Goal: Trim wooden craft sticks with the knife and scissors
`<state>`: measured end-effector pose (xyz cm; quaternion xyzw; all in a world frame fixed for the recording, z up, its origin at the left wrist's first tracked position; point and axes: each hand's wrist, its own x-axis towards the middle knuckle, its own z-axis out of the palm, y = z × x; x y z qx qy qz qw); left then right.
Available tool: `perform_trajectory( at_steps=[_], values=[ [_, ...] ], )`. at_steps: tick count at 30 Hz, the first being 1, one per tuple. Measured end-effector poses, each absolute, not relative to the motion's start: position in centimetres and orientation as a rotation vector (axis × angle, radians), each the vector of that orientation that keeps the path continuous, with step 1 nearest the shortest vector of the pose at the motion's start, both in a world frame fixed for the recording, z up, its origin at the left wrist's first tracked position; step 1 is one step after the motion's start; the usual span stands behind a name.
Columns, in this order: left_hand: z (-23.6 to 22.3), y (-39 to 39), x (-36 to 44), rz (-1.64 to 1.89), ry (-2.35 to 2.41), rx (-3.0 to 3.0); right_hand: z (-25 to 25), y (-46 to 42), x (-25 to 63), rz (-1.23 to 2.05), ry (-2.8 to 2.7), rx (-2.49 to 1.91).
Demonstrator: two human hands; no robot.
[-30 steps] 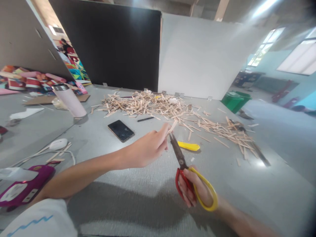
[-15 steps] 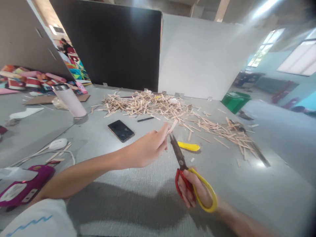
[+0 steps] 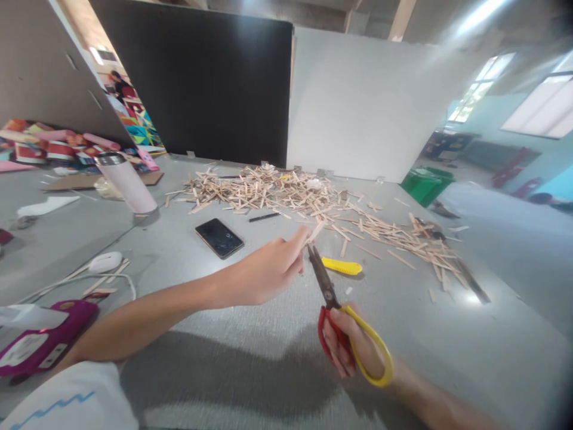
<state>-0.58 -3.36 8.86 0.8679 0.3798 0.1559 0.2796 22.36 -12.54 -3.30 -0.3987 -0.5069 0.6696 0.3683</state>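
Above the middle of the table, my left hand (image 3: 273,269) pinches a short flat wooden stick (image 3: 317,232) between thumb and fingers, its free end pointing up to the right. My right hand (image 3: 351,340) is closed around the red and yellow handles of a pair of scissors (image 3: 322,278). The dark blades point up and left, their tips close below the stick; whether they touch it I cannot tell. A yellow utility knife (image 3: 342,266) lies just right of the blades. Beyond my left hand is a large heap of wooden sticks (image 3: 255,190).
A phone (image 3: 219,237) and a black pen (image 3: 264,217) lie behind my left arm. Further left stand a pink bottle (image 3: 128,182), a white mouse (image 3: 105,261) and a purple device (image 3: 67,328). More sticks (image 3: 403,236) spread right, beside a metal ruler-like strip (image 3: 472,280).
The stick in my left hand has tilted slightly to the right. Both hands stay almost in place, and the scissors have barely moved.
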Motion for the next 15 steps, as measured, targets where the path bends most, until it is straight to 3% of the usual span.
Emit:
perform_trajectory(
  at_steps=[11, 15],
  values=[
    [9.1, -3.7, -0.1, 0.442, 1.055, 2.466, -3.6, -12.5, 22.3, 1.709, -1.242, -1.044],
    [9.1, -4.6, -0.5, 0.798, 1.184, 2.548, -3.9, -12.4, 22.4, 1.701, -1.227, -1.012]
  ],
)
